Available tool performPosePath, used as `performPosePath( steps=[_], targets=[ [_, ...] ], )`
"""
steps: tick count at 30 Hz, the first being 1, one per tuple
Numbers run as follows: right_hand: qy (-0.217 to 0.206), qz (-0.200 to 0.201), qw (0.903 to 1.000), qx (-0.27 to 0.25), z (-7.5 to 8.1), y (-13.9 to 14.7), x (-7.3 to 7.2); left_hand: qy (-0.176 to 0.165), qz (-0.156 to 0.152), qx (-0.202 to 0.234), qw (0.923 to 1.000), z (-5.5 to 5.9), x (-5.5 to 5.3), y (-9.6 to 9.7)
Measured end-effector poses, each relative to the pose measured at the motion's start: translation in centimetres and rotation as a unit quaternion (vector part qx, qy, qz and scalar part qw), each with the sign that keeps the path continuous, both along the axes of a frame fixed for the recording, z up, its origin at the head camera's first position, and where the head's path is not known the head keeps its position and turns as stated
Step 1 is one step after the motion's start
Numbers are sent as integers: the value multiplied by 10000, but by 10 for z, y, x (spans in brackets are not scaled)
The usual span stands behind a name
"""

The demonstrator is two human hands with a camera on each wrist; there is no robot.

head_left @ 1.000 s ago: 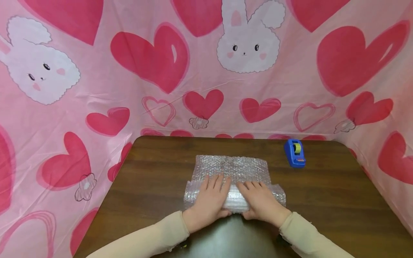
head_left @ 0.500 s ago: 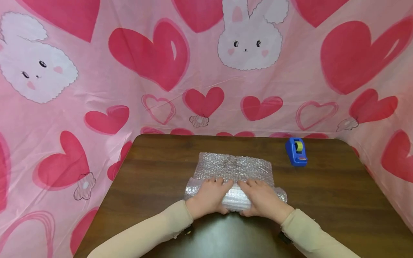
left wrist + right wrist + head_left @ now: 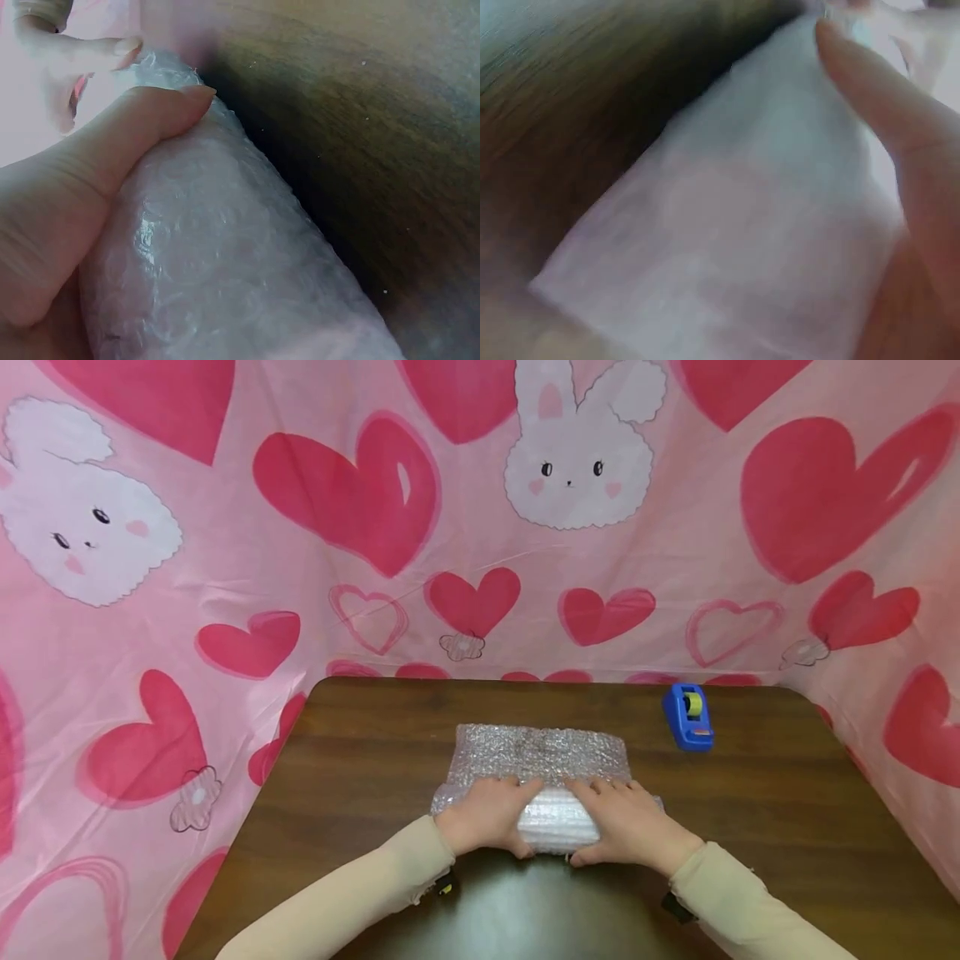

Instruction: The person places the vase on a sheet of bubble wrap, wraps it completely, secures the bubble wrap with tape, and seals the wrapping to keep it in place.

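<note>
A roll of bubble wrap lies crosswise on the table, its flat sheet stretching away behind it. On its left part, my left hand grips the roll, thumb along the near side and fingers over the top. My right hand holds the right part the same way. In the left wrist view the thumb presses on the bubbled surface. The right wrist view is blurred, with the thumb against the wrap. Whatever may be inside the roll is hidden.
A blue tape dispenser with yellowish tape stands at the back right of the brown wooden table. A pink cloth printed with hearts and rabbits hangs behind the table and along its sides.
My fingers, earlier stretched forward over the wrap, are now drawn back and curled over the roll. The right hand has shifted slightly right, baring more of the roll between the hands.
</note>
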State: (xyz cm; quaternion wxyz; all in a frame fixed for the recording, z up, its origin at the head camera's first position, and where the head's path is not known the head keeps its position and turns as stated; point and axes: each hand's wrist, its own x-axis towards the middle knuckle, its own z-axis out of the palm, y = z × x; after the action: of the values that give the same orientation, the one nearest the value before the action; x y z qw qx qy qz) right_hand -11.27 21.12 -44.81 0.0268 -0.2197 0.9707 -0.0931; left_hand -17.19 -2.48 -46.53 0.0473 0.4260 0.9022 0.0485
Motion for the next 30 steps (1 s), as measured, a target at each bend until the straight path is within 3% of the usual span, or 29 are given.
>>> performPosePath(
  steps=[5, 8, 14, 16, 19, 24, 30],
  targets=[
    [-276, -273, 9988, -295, -2, 11, -2, -381, 53, -81, 9992, 5, -4, -2],
    [-354, -234, 9985, -349, -4, 14, -3, -675, 124, -52, 9976, 4, -6, -4],
    [-297, -182, 9993, -128, -3, 14, -2, -989, 56, -7, 9951, 3, -11, -4],
    [-144, -130, 9998, 49, -1, 13, -1, -1129, 34, -19, 9936, 3, -12, -3],
    [473, 212, 9979, 391, 0, 8, 3, -1311, 64, -91, 9913, 5, -13, -2],
    [1425, 784, 9833, 816, -4, -13, 13, -1462, 125, -387, 9884, 7, -16, 1],
    [1692, 432, 9794, 1013, -21, -32, 21, -1840, 111, -450, 9818, 10, -21, 3]
  ],
)
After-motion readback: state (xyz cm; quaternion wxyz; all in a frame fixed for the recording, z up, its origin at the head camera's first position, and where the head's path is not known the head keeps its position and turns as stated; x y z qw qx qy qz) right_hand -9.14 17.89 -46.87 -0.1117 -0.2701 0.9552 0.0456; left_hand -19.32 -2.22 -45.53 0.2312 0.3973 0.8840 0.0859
